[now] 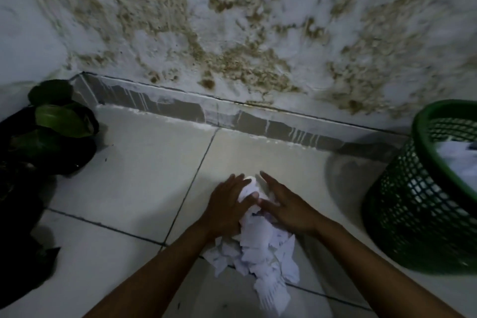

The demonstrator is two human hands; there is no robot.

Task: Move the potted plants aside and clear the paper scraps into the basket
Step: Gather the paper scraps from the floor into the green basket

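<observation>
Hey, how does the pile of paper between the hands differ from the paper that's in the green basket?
The paper scraps lie on the floor tiles, pressed between the left hand and right hand; the paper in the basket sits behind the green basket wall, untouched. The floor pile shows whole, with separate torn pieces; the basket's paper is partly hidden and blurred. Both look white.

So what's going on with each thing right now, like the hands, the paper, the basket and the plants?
Left hand: fingers straight, pressing the paper pile from its left side.
Right hand: fingers straight, pressing the pile from its right side.
Paper scraps: heaped on the floor between the hands.
Green basket: standing at the right, white paper already inside.
Potted plants: at the left by the wall, away from the pile.
</observation>
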